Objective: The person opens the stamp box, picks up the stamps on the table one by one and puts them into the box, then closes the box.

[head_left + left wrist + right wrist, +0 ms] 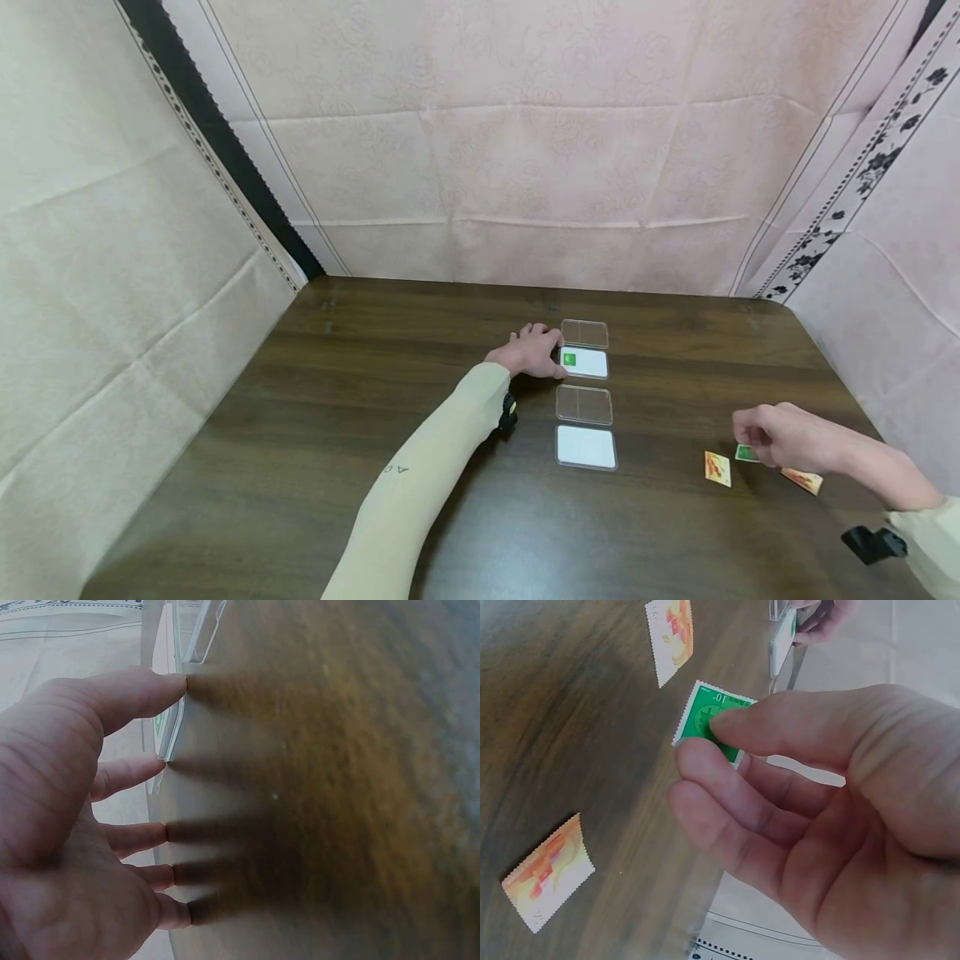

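Spreading the left hand (pixel 528 350) open near the far edge of the table (pixel 262 483), touching the left side of the far case (pixel 585 377) with thumb and forefinger! Looking inside, finding a white insert (pixel 592 364) and, at its left end, a boxed stamp (pixel 570 359). Spotting a far lid (pixel 585 333) beyond, a near lid (pixel 584 405), then a near case (pixel 588 468) containing another white sheet (pixel 586 447). Over towards the table's right edge, pinching a green stamp (pixel 697 718) in the right hand (pixel 791 437), pointing its "10" side towards the left edge, covering too much for telling its long axis, hovering near two orange stamps (pixel 717 469).
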A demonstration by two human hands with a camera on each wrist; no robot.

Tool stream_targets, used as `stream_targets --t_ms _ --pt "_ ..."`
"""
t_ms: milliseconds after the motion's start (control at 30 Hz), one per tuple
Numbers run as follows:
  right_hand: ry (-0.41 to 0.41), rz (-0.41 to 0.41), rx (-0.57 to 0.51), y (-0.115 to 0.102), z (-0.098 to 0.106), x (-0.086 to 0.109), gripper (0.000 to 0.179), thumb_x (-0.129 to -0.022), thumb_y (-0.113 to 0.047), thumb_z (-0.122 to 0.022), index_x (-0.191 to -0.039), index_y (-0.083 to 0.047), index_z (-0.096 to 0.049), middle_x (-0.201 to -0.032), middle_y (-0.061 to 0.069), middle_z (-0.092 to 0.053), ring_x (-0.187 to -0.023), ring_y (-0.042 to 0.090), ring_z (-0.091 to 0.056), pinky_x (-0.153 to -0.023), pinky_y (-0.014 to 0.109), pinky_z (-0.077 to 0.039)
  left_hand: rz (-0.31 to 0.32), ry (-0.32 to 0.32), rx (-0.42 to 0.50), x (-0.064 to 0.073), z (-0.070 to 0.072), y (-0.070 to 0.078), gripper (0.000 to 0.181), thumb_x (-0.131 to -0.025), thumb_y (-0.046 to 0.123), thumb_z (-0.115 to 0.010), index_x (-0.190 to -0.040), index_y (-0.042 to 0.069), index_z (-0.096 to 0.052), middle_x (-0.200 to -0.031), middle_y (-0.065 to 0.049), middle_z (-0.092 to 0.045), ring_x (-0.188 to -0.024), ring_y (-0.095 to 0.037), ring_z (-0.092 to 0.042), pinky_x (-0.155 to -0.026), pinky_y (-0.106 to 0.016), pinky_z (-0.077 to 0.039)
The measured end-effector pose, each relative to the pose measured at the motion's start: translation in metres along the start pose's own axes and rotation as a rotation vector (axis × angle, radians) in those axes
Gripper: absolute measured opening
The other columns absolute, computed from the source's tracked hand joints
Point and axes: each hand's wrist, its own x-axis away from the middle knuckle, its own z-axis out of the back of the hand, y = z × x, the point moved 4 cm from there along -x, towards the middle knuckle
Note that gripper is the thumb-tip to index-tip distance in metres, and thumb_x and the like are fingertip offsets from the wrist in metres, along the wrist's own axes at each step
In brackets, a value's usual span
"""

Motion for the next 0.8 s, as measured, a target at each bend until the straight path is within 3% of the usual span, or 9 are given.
stream_targets --t_ms 400,667,800 --pt "0.064 0.009 0.065 -0.005 0.010 -0.008 0.033 -0.079 0.010 -0.055 -0.081 -0.023 -0.058 -0.067 -0.015 -0.048 -0.058 -0.004 -0.038 -0.052 0.019 -0.034 0.004 -0.007 -0.007 -0.001 -0.001 -0.001 0.055 -0.090 0.048 -0.066 -0.135 0.022 -0.046 -0.152 -0.009 -0.035 -0.143 -0.031 -0.027 -0.120 -0.055 -0.019" --pt "0.083 -0.033 0.083 -0.010 0.017 -0.015 0.023 -0.083 0.004 -0.060 -0.088 -0.018 -0.064 -0.072 -0.011 -0.053 -0.061 -0.001 -0.043 -0.054 0.021 -0.037 0.003 -0.002 -0.012 -0.001 -0.001 -0.001 0.055 -0.090 0.048 -0.065 -0.135 0.022 -0.046 -0.152 -0.009 -0.035 -0.142 -0.031 -0.027 -0.119 -0.055 -0.020" --pt "0.101 -0.008 0.088 -0.012 0.019 -0.018 0.023 -0.083 0.005 -0.061 -0.089 -0.016 -0.066 -0.074 -0.010 -0.055 -0.063 -0.001 -0.043 -0.054 0.021 -0.037 0.005 -0.005 -0.011 -0.002 -0.002 -0.001 0.056 -0.090 0.048 -0.065 -0.136 0.023 -0.046 -0.153 -0.009 -0.034 -0.143 -0.031 -0.027 -0.120 -0.055 -0.020"
